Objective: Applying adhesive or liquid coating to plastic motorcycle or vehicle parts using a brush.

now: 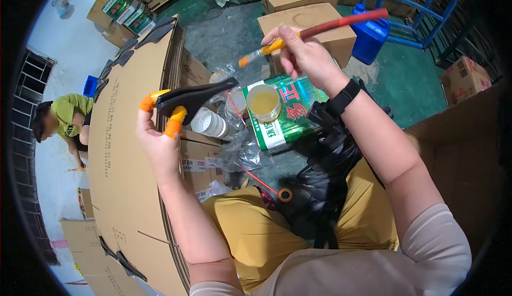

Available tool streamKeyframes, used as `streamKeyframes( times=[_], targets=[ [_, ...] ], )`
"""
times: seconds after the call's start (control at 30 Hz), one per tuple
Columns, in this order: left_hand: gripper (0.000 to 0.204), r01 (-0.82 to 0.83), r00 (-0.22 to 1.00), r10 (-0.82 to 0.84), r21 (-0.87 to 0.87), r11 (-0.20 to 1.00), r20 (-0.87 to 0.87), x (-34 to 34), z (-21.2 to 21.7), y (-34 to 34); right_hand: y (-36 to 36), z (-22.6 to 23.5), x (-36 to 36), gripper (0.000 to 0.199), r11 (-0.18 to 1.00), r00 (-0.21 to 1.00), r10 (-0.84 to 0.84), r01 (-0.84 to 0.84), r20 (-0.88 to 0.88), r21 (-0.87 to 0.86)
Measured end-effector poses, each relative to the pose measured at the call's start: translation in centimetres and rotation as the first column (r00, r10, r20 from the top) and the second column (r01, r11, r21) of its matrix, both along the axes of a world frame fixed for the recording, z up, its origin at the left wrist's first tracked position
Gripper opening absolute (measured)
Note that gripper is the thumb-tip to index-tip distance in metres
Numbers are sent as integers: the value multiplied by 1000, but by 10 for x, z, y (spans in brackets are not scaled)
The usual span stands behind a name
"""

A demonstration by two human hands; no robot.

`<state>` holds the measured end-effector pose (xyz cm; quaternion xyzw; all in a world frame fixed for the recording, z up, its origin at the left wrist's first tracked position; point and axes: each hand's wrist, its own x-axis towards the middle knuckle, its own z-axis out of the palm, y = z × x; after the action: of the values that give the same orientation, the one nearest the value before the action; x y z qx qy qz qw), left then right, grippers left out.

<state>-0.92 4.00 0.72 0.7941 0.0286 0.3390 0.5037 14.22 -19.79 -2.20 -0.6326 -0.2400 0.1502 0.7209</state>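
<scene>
My left hand [161, 149], with orange covers on its thumb and a finger, pinches a folded black flat piece [198, 98], perhaps leather or rubber. The piece's narrow end points right and up. Raised over the boxes, my right hand [312, 59] grips a paintbrush [344, 22] with a red and yellow handle. Its bristles point down and left, apart from the black piece. Below the brush, a cup [264, 103] of yellowish liquid stands on a green metal tin [301, 123]. Black pieces [336, 160] are heaped on my lap beside the tin.
Stacked cardboard sheets [125, 152] rise at my left, with more black pieces [157, 32] along their far edge. White tubs [209, 123] stand beside them. Cardboard boxes [304, 21], a blue jug [369, 39] and a blue metal frame [421, 16] lie beyond. Another person [66, 117] works at far left.
</scene>
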Motion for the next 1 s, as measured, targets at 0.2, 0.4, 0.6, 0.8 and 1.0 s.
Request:
streamKeyframes(
  times=[0.2, 0.4, 0.6, 0.8, 1.0],
  targets=[
    [35, -82, 996, 78, 107, 991, 45, 6, -17, 17, 18, -58, 25, 32, 948, 970, -141, 190, 199, -254],
    [34, -108, 994, 100, 244, 964, 43, 20, -32, 20, 37, -90, 18, 19, 887, 899, 8, 196, 439, -418],
    [35, -97, 994, 110, 432, 897, -6, 21, -34, 22, 38, -79, 16, 18, 860, 916, 71, 145, 395, -489],
    [31, -105, 993, 116, 494, 863, 10, 32, -36, 11, 18, -70, 30, 20, 904, 959, -54, 165, 278, -395],
    [32, -65, 998, 69, 545, 836, 14, 44, -39, 2, -19, -10, 37, 19, 984, 987, -150, 155, -60, 90]
  ],
)
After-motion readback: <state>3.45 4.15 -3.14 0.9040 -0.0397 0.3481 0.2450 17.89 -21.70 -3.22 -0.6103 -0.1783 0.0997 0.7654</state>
